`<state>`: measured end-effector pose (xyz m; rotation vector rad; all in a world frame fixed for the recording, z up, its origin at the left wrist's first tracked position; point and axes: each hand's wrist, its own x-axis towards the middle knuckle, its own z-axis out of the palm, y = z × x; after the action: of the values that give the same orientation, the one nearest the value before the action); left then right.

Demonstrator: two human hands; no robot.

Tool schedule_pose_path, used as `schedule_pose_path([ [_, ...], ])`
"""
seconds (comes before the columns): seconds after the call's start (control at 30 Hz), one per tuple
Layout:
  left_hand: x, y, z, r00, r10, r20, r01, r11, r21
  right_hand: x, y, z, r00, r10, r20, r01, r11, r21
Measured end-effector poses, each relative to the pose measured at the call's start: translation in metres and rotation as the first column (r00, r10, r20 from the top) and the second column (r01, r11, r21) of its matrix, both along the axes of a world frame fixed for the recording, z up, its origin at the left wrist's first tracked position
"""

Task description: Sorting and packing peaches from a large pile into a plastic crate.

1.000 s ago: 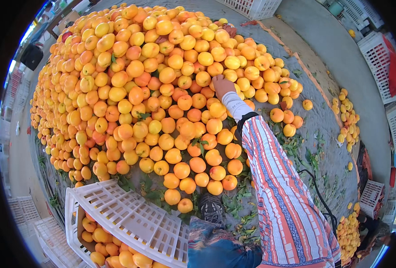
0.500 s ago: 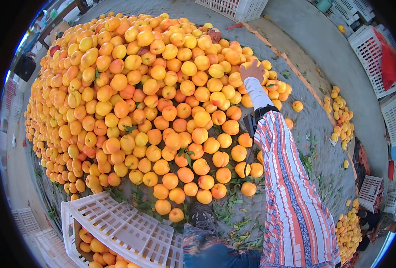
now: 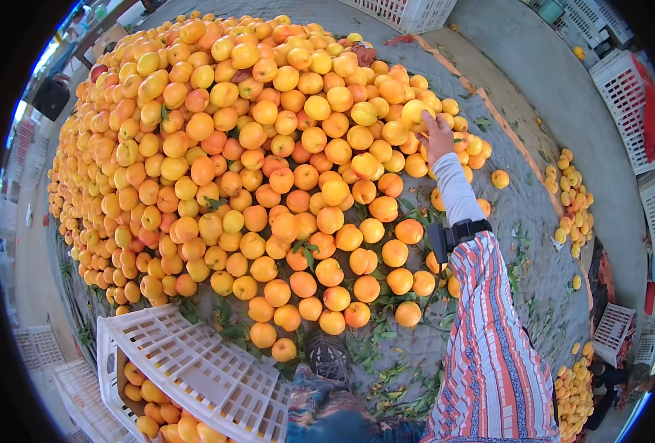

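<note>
My right hand reaches forward to the right edge of a big heap of yellow-orange peaches. Its fingers are closed around one yellow peach, with the thumb toward the near side. Other peaches lie against and just below that one. A striped sleeve, a white cuff and a black band cover the right arm. My left hand is out of the picture.
By my legs, at lower left, a white slatted crate holds peaches. My shoe is close to the heap's near edge. Loose peaches and leaves lie on the grey ground sheet. More crates stand at far right.
My right hand has gone from resting palm-down over the peaches to gripping one. The wrist has turned and drawn back slightly. The whole view has shifted a little.
</note>
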<state>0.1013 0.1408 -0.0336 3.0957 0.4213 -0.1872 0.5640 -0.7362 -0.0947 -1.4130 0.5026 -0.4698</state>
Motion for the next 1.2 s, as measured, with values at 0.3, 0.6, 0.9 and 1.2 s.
schedule_pose_path([
  [0.3, 0.011, -0.044, 0.019, 0.987, 0.057, 0.149, -0.032, 0.986, -0.165, -0.072, 0.160, 0.052, 0.827, 0.489, 0.277, -0.527, 0.503, 0.685],
  [0.6, 0.019, -0.052, 0.018, 0.978, 0.105, 0.182, -0.101, 0.994, -0.030, -0.115, 0.357, 0.115, 0.465, 0.852, 0.242, -0.616, 0.115, 0.779],
  [0.9, 0.004, -0.057, 0.032, 0.975, 0.132, 0.180, -0.159, 0.976, 0.148, -0.180, 0.566, 0.174, -0.264, 0.964, 0.028, -0.852, -0.247, 0.462],
  [1.2, 0.006, -0.056, 0.031, 0.968, 0.162, 0.192, -0.170, 0.985, 0.027, -0.218, 0.675, 0.108, -0.358, 0.852, -0.382, -0.898, -0.203, 0.389],
])
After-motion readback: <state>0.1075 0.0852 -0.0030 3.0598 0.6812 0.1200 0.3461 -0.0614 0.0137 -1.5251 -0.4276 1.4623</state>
